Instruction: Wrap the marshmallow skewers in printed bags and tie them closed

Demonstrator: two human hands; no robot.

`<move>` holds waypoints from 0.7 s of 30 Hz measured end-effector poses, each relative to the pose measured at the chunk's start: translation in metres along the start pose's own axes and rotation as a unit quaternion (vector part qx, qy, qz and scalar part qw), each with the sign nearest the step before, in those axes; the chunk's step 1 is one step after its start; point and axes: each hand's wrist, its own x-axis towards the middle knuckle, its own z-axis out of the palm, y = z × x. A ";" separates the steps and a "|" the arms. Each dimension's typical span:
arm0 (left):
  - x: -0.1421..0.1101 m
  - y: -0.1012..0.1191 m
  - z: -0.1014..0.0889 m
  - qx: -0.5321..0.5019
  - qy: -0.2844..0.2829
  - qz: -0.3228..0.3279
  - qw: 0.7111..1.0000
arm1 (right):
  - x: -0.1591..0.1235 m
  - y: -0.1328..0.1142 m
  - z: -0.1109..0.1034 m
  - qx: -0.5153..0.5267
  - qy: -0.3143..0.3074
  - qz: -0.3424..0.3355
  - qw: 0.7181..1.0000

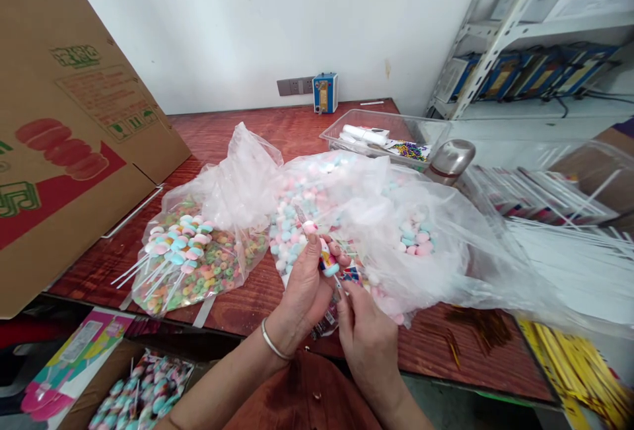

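Note:
My left hand (312, 275) is closed around a marshmallow lollipop (327, 259) in a clear, printed wrapper, with pastel marshmallow showing above and below the fingers. Just below it, my right hand (365, 324) pinches the white stick. Behind both hands lies an open plastic bag of loose pink, white and blue marshmallows (290, 235). Printed wrappers (351, 274) lie partly hidden beside my hands. To the left, several skewered marshmallow lollipops (179, 245) rest on a clear bag of colourful ring-shaped pieces (222, 268).
A large cardboard box (74, 126) stands at the left. Below the table edge, another box holds wrapped lollipops (141, 390). A clear tray (341, 127), a metal flask (452, 158), white sticks (569, 258) and gold ties (579, 364) are on the right. A blue device (325, 93) stands by the wall.

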 end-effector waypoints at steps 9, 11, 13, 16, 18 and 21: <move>-0.002 -0.001 0.000 0.023 -0.014 -0.014 1.000 | 0.002 -0.014 0.000 0.454 -0.160 0.314 0.818; -0.004 -0.005 -0.001 0.034 -0.026 -0.019 0.999 | 0.006 -0.018 0.000 0.568 -0.156 0.375 0.716; -0.006 -0.007 -0.002 0.040 -0.034 -0.025 0.998 | 0.009 -0.019 0.001 0.617 -0.139 0.386 0.671; -0.007 -0.006 -0.003 0.032 -0.032 -0.041 0.998 | 0.013 -0.017 0.001 0.631 -0.132 0.379 0.664; -0.004 -0.001 -0.005 0.015 -0.025 -0.037 0.999 | 0.013 -0.015 0.001 0.618 -0.146 0.377 0.674; 0.004 0.009 -0.005 -0.003 -0.027 -0.016 0.999 | 0.009 -0.012 0.000 0.553 -0.161 0.372 0.728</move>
